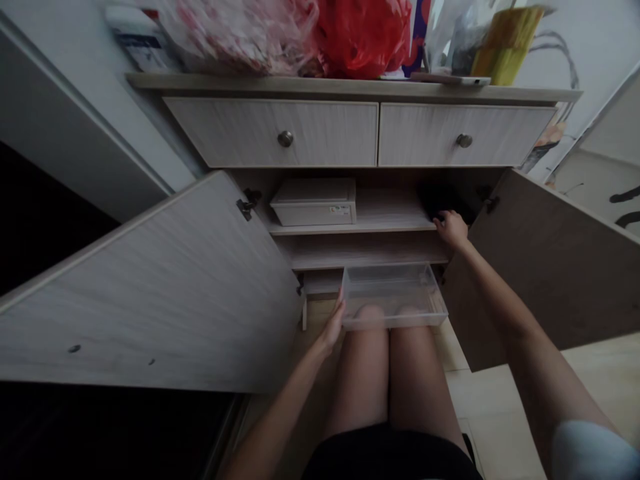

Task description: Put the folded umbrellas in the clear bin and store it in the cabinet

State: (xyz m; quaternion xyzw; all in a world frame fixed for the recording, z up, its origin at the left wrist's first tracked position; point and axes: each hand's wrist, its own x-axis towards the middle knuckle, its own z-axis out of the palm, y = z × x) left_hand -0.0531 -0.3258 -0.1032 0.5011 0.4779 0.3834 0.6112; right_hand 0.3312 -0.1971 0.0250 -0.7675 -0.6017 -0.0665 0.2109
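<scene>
Cabinet doors [150,287], two of them, stand swung wide beneath two shut drawers [273,132], each drawer carrying one round metal knob [285,139]. One clear plastic bin [393,297] sits low at the cabinet's opening, directly in front of the person's knees [370,360], which show through its see-through wall. Its rectangular rim is pale and faintly frosted. The left hand [331,325] is at the bin's left end, with its fingers [340,310] straight against the side; whether they grip cannot be told. The right hand [451,229] is well apart from the bin, its fingers [440,220] curled at the front of a shelf board [350,225] beside one dark object [445,200]; any grasp cannot be told. One pale lidded box [313,202] rests on that shelf. One red plastic bag [363,40] and one pink patterned bag [240,33] sit on the cabinet top. Pale floor tiles [500,400] run underfoot in dim light.
</scene>
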